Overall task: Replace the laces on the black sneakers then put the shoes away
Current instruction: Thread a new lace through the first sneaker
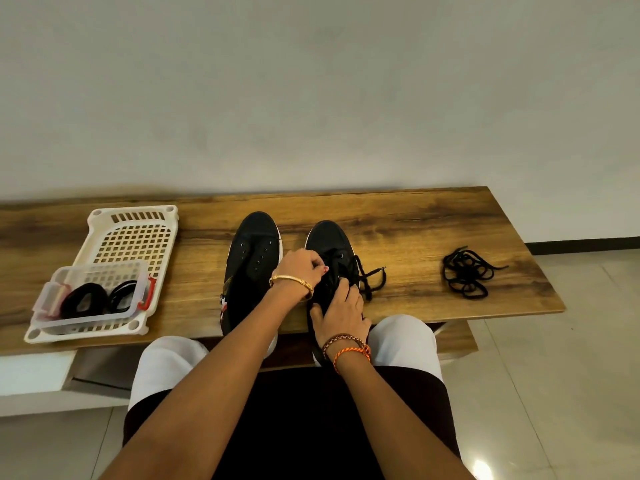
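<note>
Two black sneakers stand side by side on the wooden table [415, 216], toes pointing away from me. The left sneaker [254, 258] has bare eyelets and no lace. The right sneaker [329, 244] still carries a black lace [367, 278] whose loose ends trail off to its right. My left hand [301, 268] reaches across and pinches the lace over the right sneaker's eyelets. My right hand [341, 315] holds the same sneaker at its opening, fingers curled over the tongue area. A loose pile of black lace [465, 275] lies further right on the table.
A white slotted tray [135, 220] sits at the table's left with a clear plastic box [93, 296] on it holding coiled black laces. My knees are under the table's near edge. Tiled floor shows to the right.
</note>
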